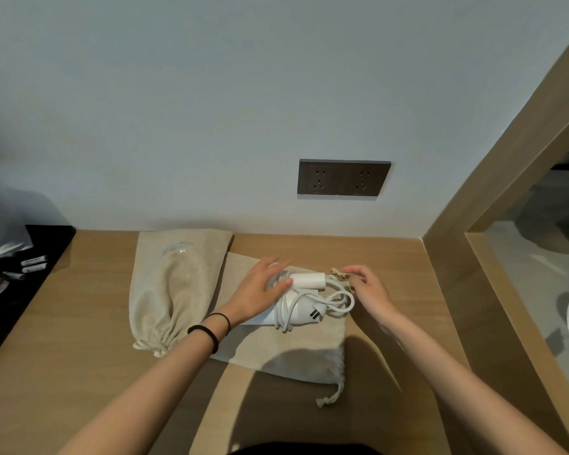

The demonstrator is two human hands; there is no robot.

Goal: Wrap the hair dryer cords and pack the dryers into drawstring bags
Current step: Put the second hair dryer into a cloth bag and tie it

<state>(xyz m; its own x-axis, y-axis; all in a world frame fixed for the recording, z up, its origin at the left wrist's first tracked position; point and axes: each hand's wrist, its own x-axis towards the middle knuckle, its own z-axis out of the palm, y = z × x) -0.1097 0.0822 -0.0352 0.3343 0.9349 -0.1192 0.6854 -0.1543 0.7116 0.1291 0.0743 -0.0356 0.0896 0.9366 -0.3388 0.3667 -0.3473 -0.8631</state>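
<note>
Two bare forearms reach in from the bottom edge across a wooden counter [79, 323]. Around the wrist of the left hand [257, 292] sit two dark hair ties [211, 328]. This hand lies palm down, fingers spread and only slightly curled, pressing on the left side of a white hair dryer [304, 297]; its thumb rests against the dryer's handle, and it is not closed around anything. The right hand [370, 290] hovers just beside the dryer's right end with the wrist bent, thumb and forefinger drawn close together by a small tan tie [339, 274]; whether they actually pinch it cannot be told.

A white cord [284, 310] is wound in loops around the dryer body, with a loose loop and the plug [316, 313] lying toward the right. The dryer lies on top of a flat beige drawstring bag [293, 353], whose gathered mouth and knotted string point toward the camera. A second drawstring bag [168, 284], filled and cinched shut, lies to the left, just beside the flat one, with a faint pale print near its far end that is too blurred to read.

On the wall behind is a dark double socket plate [344, 178]. Small white tubes [33, 261] on a black surface at far left carry lettering too small to make out.
</note>
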